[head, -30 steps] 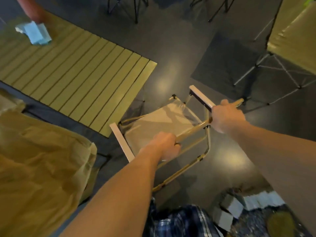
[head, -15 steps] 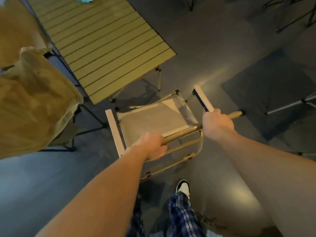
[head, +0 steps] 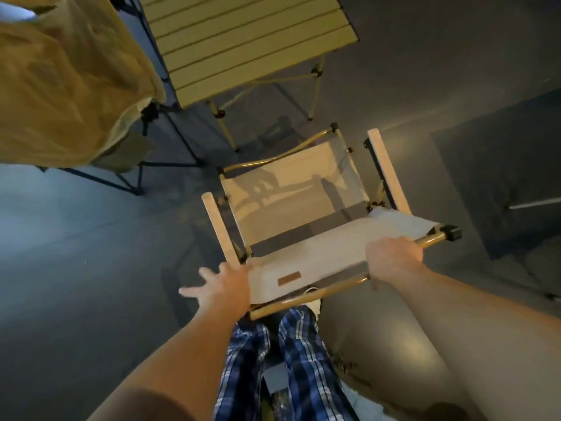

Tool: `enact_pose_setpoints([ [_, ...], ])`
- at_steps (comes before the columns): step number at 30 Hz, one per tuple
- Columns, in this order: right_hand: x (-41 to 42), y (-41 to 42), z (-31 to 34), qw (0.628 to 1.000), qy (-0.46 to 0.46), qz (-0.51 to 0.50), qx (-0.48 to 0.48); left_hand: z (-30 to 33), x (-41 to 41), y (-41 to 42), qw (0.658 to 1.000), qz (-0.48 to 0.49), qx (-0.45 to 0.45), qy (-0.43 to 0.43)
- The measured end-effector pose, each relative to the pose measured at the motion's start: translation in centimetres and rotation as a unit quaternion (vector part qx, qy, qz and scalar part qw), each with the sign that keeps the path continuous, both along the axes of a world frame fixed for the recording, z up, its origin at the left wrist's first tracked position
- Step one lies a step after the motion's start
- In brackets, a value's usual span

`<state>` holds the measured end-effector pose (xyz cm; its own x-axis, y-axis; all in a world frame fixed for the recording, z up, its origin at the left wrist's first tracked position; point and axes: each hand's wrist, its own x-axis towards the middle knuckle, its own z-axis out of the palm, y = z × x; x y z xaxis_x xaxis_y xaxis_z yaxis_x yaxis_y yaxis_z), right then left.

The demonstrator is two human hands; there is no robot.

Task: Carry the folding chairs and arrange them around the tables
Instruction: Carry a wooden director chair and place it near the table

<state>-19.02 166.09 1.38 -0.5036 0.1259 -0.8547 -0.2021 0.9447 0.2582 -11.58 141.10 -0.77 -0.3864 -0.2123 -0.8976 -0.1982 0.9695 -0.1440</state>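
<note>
A folding chair (head: 291, 202) with a pale fabric seat, white armrests and a tan metal frame stands unfolded on the dark floor right in front of me, facing the slatted table (head: 243, 41). My right hand (head: 393, 258) grips the top bar of the chair's backrest near its right end. My left hand (head: 220, 284) is off the bar at the backrest's left end, fingers spread, its palm beside the fabric edge. The slatted yellow-green table stands just beyond the chair, on thin folding legs.
Another chair draped in tan fabric (head: 66, 77) stands to the left of the table. A dark floor mat (head: 501, 183) lies to the right, with a thin metal leg (head: 534, 203) on it. My legs in blue plaid trousers (head: 279, 366) are directly behind the chair.
The chair has been brought closer to the table's end and now stands unfolded. My left hand has let go of the top bar and opened. The view has tilted down.
</note>
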Motion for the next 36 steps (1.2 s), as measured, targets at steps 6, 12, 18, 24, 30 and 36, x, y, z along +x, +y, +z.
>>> enact_pose_setpoints([
  [6,2.2,0.1,-1.8,0.999,-0.038,0.005,-0.002,-2.2,1.5,1.3,0.896,0.429,0.08,-0.085],
  [12,3.1,-1.5,-3.8,0.995,-0.094,0.035,0.023,-6.8,5.7,3.1,0.85,0.52,0.053,-0.066],
  [18,4.0,-1.3,-5.1,0.996,-0.078,0.006,0.038,-8.5,7.4,3.4,0.903,0.43,0.022,-0.005],
  [24,1.8,-1.2,-5.2,1.0,0.01,-0.021,0.01,-8.1,3.7,2.1,0.89,0.452,0.01,0.054],
  [30,0.8,-0.4,-5.1,0.998,0.045,-0.02,0.036,-8.9,3.3,3.3,0.925,0.376,0.021,0.058],
  [36,-1.0,1.6,-4.5,0.99,0.094,-0.091,0.044,-7.9,1.2,5.5,0.925,0.366,0.063,0.084],
])
